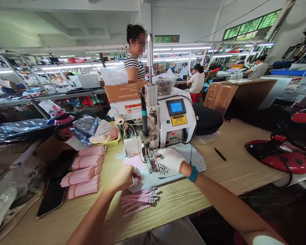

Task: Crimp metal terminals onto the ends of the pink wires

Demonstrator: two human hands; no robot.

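Observation:
My left hand (pixel 132 177), with white covers on some fingers, is curled in front of the machine's head, beside pink strips (pixel 134 162) on the base plate. Its fingertips are partly hidden, and what they pinch I cannot make out. My right hand (pixel 170 159), in a white glove with a teal band at the wrist, touches a pile of small metal-and-white connectors (pixel 161 168). Its fingers are bent inward over the pile, too small a detail to tell what is between them. Between both hands stands the soldering-type machine (pixel 163 115). Nearer me lie pink strips with connector ends (pixel 139 200).
Bundles of pink strips (pixel 84 177) and a dark phone-like slab (pixel 51 197) lie at left. Behind them is a yellow basket (pixel 114 141). A black pen (pixel 220 154) and a red ladybug-shaped item (pixel 283 156) are at right. A co-worker (pixel 135 68) stands behind the machine.

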